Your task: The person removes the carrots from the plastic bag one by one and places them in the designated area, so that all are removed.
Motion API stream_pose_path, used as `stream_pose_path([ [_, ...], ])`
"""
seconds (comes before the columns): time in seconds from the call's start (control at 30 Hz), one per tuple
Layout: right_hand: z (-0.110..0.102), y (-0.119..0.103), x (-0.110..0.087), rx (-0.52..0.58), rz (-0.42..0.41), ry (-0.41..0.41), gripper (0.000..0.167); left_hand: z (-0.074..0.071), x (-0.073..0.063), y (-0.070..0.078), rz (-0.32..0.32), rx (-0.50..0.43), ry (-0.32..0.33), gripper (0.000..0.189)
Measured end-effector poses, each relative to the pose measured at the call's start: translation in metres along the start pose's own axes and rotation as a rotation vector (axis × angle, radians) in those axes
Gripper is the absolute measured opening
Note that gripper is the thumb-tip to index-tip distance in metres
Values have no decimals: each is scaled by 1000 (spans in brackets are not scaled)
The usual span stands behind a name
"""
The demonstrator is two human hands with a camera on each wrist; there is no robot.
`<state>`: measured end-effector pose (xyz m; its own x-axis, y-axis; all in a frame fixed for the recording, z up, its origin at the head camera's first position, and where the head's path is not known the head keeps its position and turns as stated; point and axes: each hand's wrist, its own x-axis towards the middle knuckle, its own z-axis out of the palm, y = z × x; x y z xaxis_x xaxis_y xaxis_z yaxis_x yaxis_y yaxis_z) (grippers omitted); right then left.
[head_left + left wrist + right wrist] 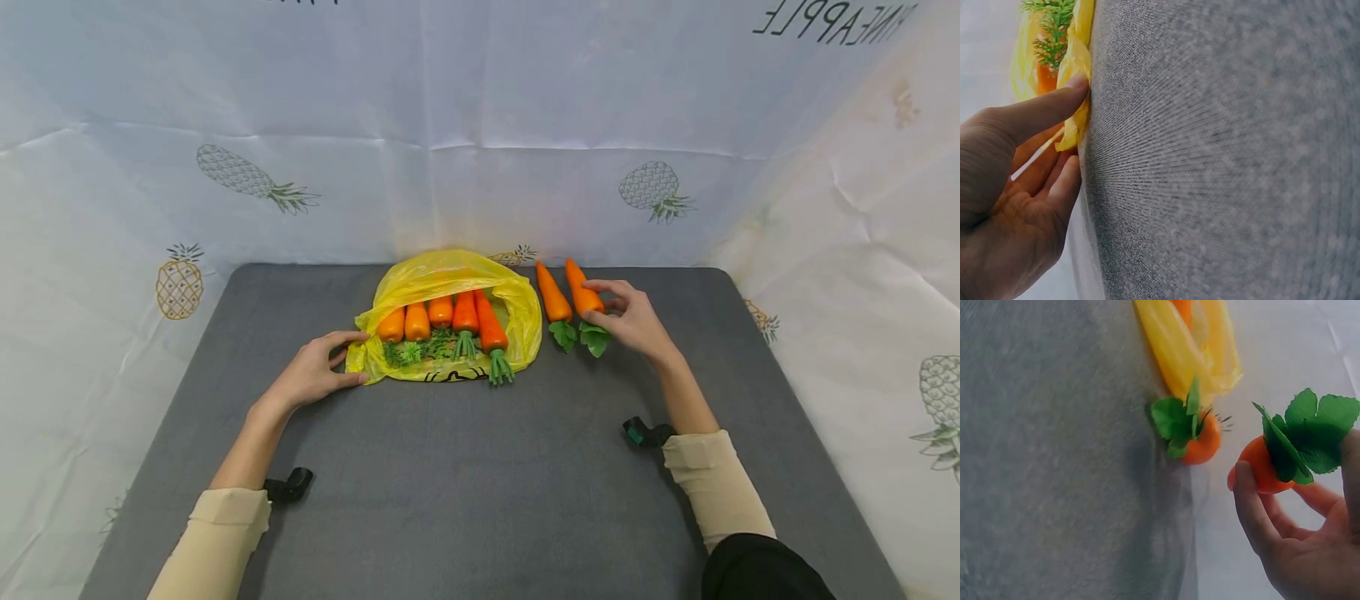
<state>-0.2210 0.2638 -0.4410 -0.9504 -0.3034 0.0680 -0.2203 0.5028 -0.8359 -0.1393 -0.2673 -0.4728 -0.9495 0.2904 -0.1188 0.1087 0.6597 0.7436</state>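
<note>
A yellow plastic bag (528, 308) lies on its side at the back of the table, its mouth toward me. Several orange carrots (441, 312) with green tops are inside, and one (491, 329) has its stems over the bag's lower rim. My left hand (315, 367) holds the bag's left edge; in the left wrist view the thumb (1054, 109) presses on the yellow plastic. To the right of the bag, my right hand (630, 317) grips a carrot with broad green leaves (583, 287) between thumb and fingers. A similar leafy carrot (553, 293) lies between it and the bag.
A dark grey table (480, 483) spreads out in front of me. Behind it hangs a pale cloth (480, 200) printed with pineapples. Small black devices are on both wrists, the left one (288, 486) and the right one (647, 433).
</note>
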Motion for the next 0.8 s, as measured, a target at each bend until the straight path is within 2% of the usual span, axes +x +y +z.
stream_pose_path([
  [0.5, 2, 28, 16, -129, 26, -41, 50, 0, 1, 0, -5, 19, 4, 68],
  [0.8, 6, 35, 24, -124, 11, -83, 52, 1, 0, 0, 3, 19, 8, 67],
])
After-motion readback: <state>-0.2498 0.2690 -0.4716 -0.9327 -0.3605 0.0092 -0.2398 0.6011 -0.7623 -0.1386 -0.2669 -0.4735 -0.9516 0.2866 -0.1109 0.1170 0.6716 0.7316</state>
